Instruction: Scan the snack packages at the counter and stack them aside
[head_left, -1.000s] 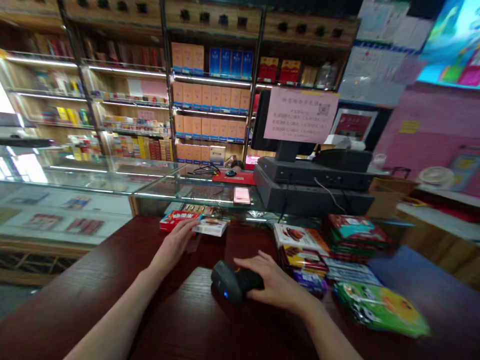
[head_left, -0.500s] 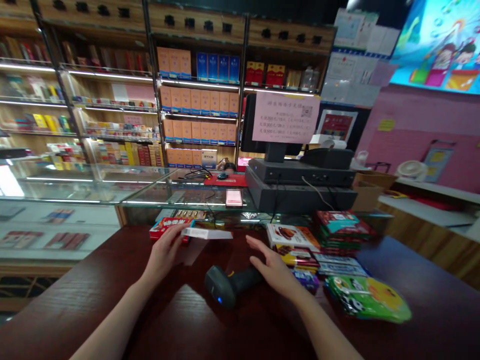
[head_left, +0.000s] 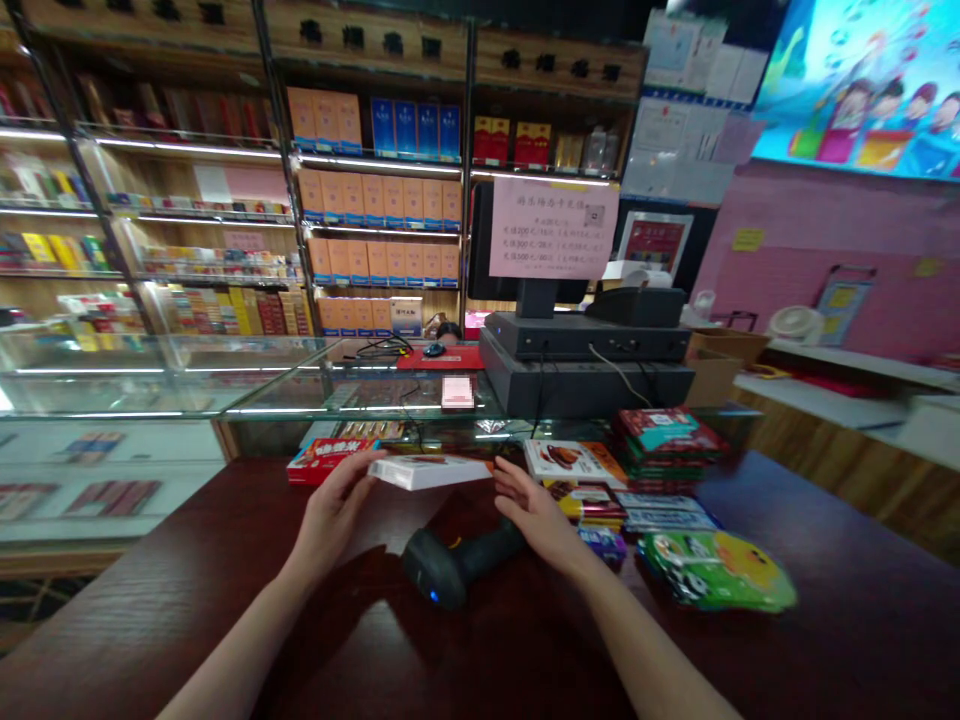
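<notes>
My left hand (head_left: pixel 334 515) grips the left end of a flat white box (head_left: pixel 427 471) and holds it level just above the dark wooden counter (head_left: pixel 187 580). My right hand (head_left: pixel 534 514) is open, its fingers stretched toward the box's right end, close to it but apart. Below both hands a black barcode scanner (head_left: pixel 450 562) lies on the counter with a blue light on. A red snack box (head_left: pixel 324 458) lies just behind my left hand.
Stacked snack packets (head_left: pixel 660 440) and a green-yellow bag (head_left: pixel 716 570) lie to the right. Behind stand a glass display case (head_left: pixel 225 385), a till with monitor and pink notice (head_left: pixel 555 230), and shelves of cartons (head_left: pixel 375 200).
My right hand has let go of the scanner and risen toward the white box. My left hand has lifted the box off the counter and brought it rightward.
</notes>
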